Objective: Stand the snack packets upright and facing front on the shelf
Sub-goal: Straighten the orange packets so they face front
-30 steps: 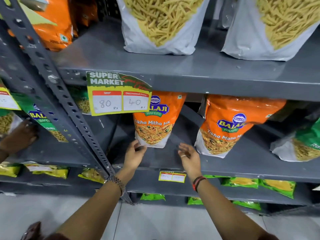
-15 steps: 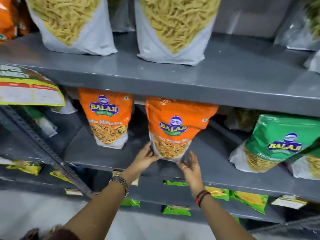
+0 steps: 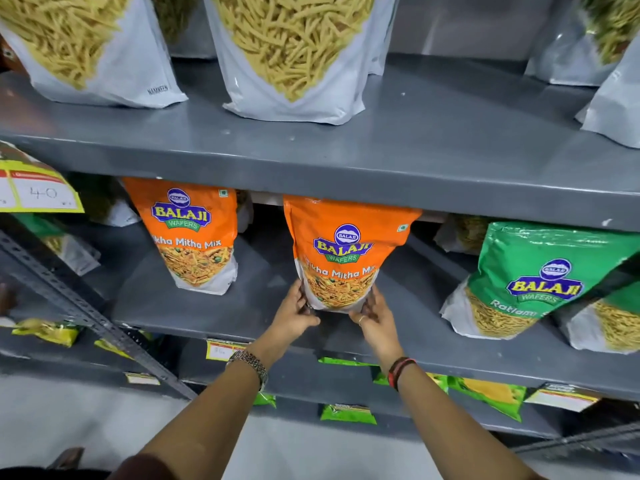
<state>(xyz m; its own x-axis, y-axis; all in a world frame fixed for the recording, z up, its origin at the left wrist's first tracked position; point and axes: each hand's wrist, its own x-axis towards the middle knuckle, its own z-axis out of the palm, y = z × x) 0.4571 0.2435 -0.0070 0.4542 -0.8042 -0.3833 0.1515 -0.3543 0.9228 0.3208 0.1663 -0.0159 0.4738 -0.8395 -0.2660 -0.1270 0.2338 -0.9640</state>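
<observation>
An orange Balaji Tikha Mitha Mix packet [image 3: 346, 251] stands upright on the grey middle shelf [image 3: 242, 313], label facing me. My left hand [image 3: 296, 313] grips its lower left corner and my right hand [image 3: 375, 315] grips its lower right corner. A second orange packet [image 3: 192, 233] of the same kind stands upright further left, untouched. To the right, a green Balaji packet [image 3: 533, 275] leans on the same shelf, with another green packet [image 3: 613, 317] partly behind it at the frame edge.
On the upper shelf [image 3: 415, 147] stand clear bags of yellow sev [image 3: 294, 50]. A yellow price tag [image 3: 38, 188] hangs at left beside a slanted perforated steel upright [image 3: 86, 313]. Small green and yellow packets [image 3: 485, 393] lie on the lower shelves. Grey floor lies below.
The view has shifted right along the shelf. Both hands left the first orange packet and closed on the bottom corners of the second orange packet, which now stands straighter.
</observation>
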